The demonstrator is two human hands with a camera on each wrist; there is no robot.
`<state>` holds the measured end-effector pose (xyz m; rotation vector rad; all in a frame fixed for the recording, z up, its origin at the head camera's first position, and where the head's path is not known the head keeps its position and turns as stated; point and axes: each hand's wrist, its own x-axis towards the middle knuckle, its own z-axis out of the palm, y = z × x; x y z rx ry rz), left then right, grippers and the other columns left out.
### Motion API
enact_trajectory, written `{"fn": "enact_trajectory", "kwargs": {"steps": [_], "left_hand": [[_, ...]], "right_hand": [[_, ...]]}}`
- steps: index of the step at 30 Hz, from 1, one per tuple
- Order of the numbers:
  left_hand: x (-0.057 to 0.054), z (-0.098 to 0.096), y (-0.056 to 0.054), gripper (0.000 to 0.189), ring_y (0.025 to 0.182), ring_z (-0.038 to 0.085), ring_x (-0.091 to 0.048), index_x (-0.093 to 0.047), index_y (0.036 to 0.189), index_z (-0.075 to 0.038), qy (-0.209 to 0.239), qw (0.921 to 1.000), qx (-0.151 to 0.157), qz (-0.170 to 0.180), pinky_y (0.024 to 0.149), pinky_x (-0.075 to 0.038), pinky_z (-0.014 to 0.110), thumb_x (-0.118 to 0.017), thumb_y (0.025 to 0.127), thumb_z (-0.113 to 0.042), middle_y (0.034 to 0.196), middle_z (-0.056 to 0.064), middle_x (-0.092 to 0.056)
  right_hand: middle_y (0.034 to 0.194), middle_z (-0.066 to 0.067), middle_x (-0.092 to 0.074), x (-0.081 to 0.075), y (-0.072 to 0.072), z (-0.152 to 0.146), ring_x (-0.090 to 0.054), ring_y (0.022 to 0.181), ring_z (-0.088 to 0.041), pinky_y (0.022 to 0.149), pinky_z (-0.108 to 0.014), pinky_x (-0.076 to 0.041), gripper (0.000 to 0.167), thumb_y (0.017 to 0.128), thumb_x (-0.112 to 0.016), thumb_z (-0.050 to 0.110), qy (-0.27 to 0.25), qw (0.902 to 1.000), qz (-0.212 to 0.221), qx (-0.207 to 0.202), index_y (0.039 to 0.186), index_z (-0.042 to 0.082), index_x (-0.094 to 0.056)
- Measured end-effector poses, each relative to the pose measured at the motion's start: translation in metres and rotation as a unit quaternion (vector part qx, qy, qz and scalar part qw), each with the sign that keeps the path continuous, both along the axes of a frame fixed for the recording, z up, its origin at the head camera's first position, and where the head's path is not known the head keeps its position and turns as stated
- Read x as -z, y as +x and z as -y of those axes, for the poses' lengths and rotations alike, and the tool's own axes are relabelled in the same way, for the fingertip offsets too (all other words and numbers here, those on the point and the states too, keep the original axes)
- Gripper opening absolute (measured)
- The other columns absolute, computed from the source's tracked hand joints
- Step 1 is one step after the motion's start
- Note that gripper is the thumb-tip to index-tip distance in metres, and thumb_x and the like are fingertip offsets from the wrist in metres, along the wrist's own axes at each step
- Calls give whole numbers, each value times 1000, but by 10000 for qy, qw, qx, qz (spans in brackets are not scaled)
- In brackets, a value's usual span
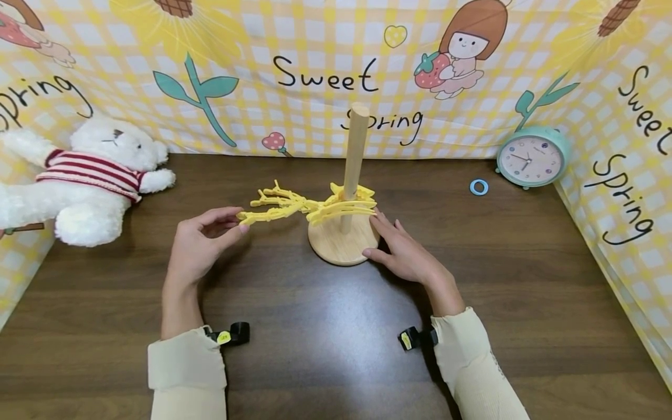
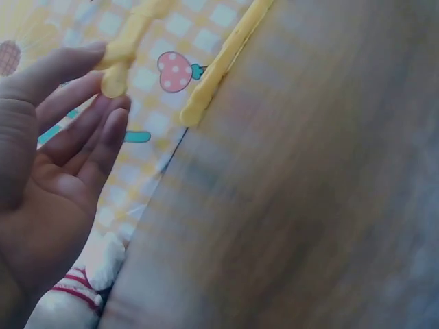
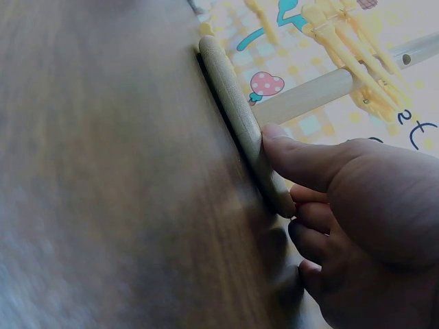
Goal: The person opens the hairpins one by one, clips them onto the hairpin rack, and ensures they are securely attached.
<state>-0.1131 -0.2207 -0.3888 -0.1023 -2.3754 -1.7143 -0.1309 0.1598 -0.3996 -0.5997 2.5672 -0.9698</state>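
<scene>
In the head view, a wooden stand has a round base (image 1: pixel 333 248) and an upright post (image 1: pixel 357 137). Around the lower part of the post sits a yellow branching plastic piece (image 1: pixel 283 204), its thin arms reaching left. My left hand (image 1: pixel 194 248) pinches the tip of one arm between thumb and forefinger; the left wrist view shows the rounded yellow tip (image 2: pixel 114 81) there. At the base's right edge my right hand (image 1: pixel 412 256) grips the rim, thumb on top. In the right wrist view the other fingers curl at the edge of the base (image 3: pixel 236 113).
A white plush bear (image 1: pixel 100 175) in a striped shirt lies at the left. Back right, a mint alarm clock (image 1: pixel 531 157) stands near a small blue ring (image 1: pixel 479 187). A yellow checked cloth (image 1: pixel 325 35) rises behind the dark wooden table (image 1: pixel 325 361).
</scene>
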Motion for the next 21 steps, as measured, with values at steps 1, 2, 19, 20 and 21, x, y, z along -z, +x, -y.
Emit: {"fn": "enact_trajectory", "kwargs": {"steps": [1, 2, 19, 20, 21], "left_hand": [[-1, -2, 0, 33, 91, 10, -67, -72, 117, 6, 112, 9999, -40, -81, 78, -54, 15, -80, 85, -2, 101, -2, -73], [-3, -4, 0, 33, 90, 10, -66, -72, 116, 7, 203, 9996, -99, -167, 78, -54, 15, -80, 85, -1, 101, -2, -73], [-27, -43, -8, 25, 90, 21, -66, -74, 109, 10, 1276, 9779, -167, -1648, 85, -55, 26, -75, 84, 9, 105, 19, -71], [-28, -44, -8, 25, 90, 22, -66, -73, 109, 10, 1273, 9759, -137, -1768, 86, -55, 26, -74, 84, 10, 105, 19, -71], [-29, -46, -8, 25, 90, 22, -66, -73, 109, 11, 1251, 9742, -82, -1878, 86, -55, 27, -73, 84, 10, 104, 19, -71]], "right_hand": [[168, -10, -7, 0, 0, 0, -5, 155, -24, 124, -45, -3, 75, 104, -59, 32, 0, 10000, -6, -7, 161, 3, -19], [168, -10, -7, 0, 0, 0, -4, 155, -24, 124, -45, -3, 75, 104, -59, 32, 0, 10000, -8, -11, 161, 3, -19], [168, -11, -8, 1, -1, 0, -6, 155, -24, 124, -43, -2, 74, 104, -59, 31, -14, 10000, -84, -33, 160, 2, -20], [168, -12, -9, 1, -1, 0, -7, 155, -24, 124, -43, -2, 74, 104, -59, 31, -13, 9999, -95, -35, 160, 2, -20], [168, -12, -9, 1, -1, -1, -7, 155, -24, 124, -43, -2, 74, 104, -59, 31, -12, 10000, -92, -28, 160, 2, -20]]}}
